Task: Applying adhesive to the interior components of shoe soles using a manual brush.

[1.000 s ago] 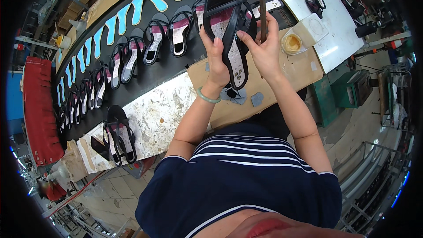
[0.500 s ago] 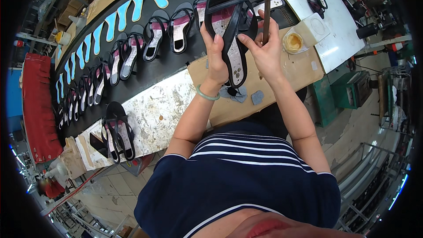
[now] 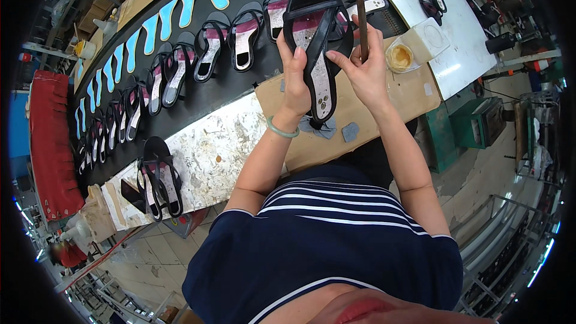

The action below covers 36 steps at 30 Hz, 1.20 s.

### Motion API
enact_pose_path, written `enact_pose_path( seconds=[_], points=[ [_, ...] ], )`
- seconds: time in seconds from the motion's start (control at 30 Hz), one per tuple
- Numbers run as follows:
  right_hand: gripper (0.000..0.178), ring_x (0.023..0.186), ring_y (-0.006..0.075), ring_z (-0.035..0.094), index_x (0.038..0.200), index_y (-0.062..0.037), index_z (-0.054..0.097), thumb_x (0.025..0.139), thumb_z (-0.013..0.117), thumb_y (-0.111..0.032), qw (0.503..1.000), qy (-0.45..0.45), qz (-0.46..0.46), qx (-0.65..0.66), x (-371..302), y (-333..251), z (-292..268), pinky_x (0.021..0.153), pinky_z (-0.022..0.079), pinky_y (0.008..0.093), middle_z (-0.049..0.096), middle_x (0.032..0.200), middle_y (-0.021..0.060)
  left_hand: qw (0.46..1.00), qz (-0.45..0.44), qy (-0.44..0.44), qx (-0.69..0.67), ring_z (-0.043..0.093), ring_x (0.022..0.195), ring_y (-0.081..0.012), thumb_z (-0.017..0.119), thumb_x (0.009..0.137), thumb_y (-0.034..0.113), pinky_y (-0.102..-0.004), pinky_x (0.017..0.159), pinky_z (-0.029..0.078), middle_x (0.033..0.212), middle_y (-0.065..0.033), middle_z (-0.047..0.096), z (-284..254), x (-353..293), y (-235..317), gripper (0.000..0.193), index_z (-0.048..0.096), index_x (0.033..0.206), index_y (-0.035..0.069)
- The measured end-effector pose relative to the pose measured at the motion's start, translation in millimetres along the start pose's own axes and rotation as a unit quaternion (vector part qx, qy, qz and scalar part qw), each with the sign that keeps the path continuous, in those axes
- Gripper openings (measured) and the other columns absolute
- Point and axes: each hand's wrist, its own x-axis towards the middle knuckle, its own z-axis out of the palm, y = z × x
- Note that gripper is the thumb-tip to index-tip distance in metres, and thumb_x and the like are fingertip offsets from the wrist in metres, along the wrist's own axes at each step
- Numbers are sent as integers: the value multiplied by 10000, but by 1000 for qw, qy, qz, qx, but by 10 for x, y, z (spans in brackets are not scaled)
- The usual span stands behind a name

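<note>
Over the bench I hold up a black strappy sandal, its toe pointing away from me. Its pale insole has several small round marks near the heel. My left hand is closed round the sandal's left side. A thin dark brown stick stands upright in the fingers of my right hand. The right thumb rests at the sandal's right edge, by the straps. What the other right fingers touch behind the sandal is hidden.
Rows of similar sandals and blue insole pieces line the black surface. An open tub of yellowish paste stands right of my hands. Grey scraps lie on cardboard. A sandal pair sits left.
The sandal has shifted slightly toward me and to the right. The stick's top has dipped a little and leans slightly left. Both hands keep their hold.
</note>
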Motion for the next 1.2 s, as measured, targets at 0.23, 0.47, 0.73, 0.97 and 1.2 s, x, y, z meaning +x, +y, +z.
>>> enact_pose_path(
  seconds=[0.23,0.47,0.73,0.97,1.2],
  points=[
    [755,766,52,420,1369,-30,450,719,834,-8,1000,0,-10,-6,-35,39,-21,571,391,194,399,1119,30,1000,5,-12,25,538,1198,-214,362,1013,269,-343,993,449,1354,-147,464,-69,-36,-88,534,178,1472,68],
    [745,623,36,338,1345,-40,479,698,847,-14,1000,-5,13,-4,-76,50,-74,509,344,193,419,1079,21,1000,-12,-9,-4,542,1180,-202,348,1028,257,-336,985,446,1328,-142,486,-19,-43,-40,509,181,1473,75],
    [752,597,30,344,1332,-53,498,674,860,-23,999,-23,22,-17,-77,84,-127,501,346,191,424,1053,14,1000,-17,-3,-2,575,1086,-165,363,1024,293,-308,910,475,1262,-120,523,-49,-65,-108,479,229,1432,82],
    [800,566,8,364,1366,-60,491,666,875,-8,993,-43,67,86,-60,-50,-255,489,336,168,447,1059,0,999,-25,11,-26,602,986,-144,377,1019,325,-287,825,506,1210,-106,551,-31,-54,-189,475,252,1424,111],
    [626,608,32,475,1323,-46,507,777,813,-66,993,13,56,108,217,-549,-732,527,388,200,525,912,7,989,-48,126,-62,650,847,-167,376,1027,397,-305,711,550,1063,-60,634,-218,25,-341,353,448,1277,158]
  ],
)
